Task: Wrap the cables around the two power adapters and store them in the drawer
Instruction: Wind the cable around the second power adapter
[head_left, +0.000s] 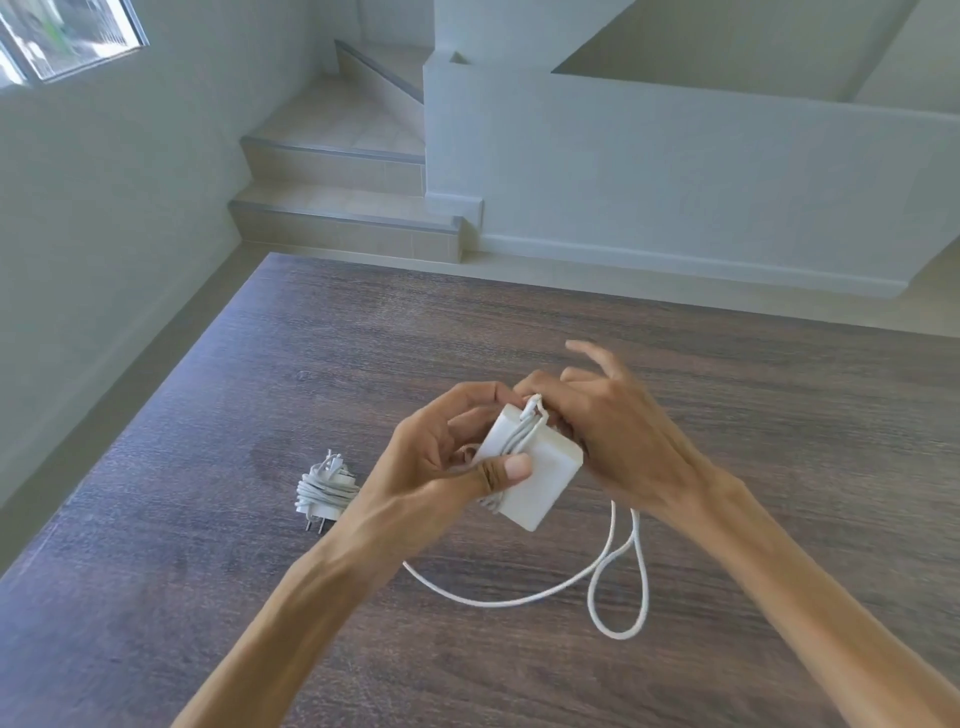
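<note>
Two adapters: one (326, 491) lies already wrapped on the table (727, 389), left of my hands; the other, a brick (535, 470), is up between them. My left hand (441, 457) clamps it, thumb pinning the turns. My right hand (613, 415) pinches the cable (615, 577) at the far corner, other fingers spread. I judge the brick rigid, light and slick, best held by its flat faces; the limp, springy cable needs steady tension.

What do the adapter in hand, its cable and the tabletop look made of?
Adapter: white plastic by its look, smooth, faintly glossy, rounded corners. Cable: white rubbery sheath, since it bends in soft loops. Tabletop: dark wood grain, matte; whether laminate or solid wood cannot be told.
</note>
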